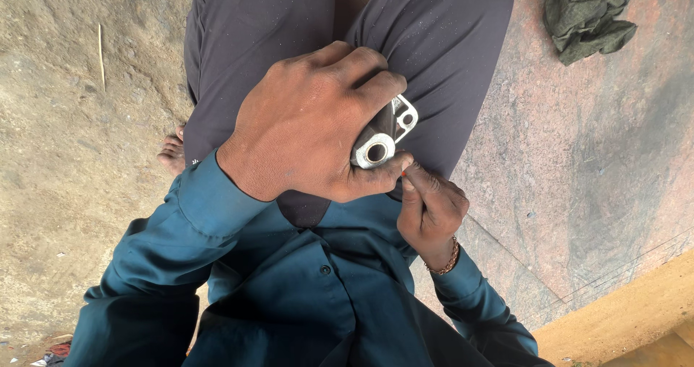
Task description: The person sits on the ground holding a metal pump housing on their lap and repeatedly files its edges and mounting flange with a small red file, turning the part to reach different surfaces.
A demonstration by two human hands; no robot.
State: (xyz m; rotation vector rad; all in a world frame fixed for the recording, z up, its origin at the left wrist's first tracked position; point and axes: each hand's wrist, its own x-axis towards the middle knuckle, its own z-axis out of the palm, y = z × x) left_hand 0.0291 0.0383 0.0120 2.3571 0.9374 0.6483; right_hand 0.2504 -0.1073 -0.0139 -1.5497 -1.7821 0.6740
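Note:
My left hand [307,125] is wrapped over a silver metal part [377,148] with round holes and holds it against my dark trouser leg [434,41]. Only the part's end with a ringed hole and a smaller lug shows past my fingers. Just below it, my right hand [431,211], with a bead bracelet on the wrist, is pinched on a tiny red-tipped thing [403,172] that touches the left thumb near the part. What that thing is, I cannot tell. Both sleeves are teal.
A crumpled green rag [587,14] lies on the reddish stone slab [593,157] at upper right. Dirt ground [72,157] lies to the left, with a thin straw [100,49] on it and a bare foot [172,154] beside my leg. A sandy strip borders the slab at lower right.

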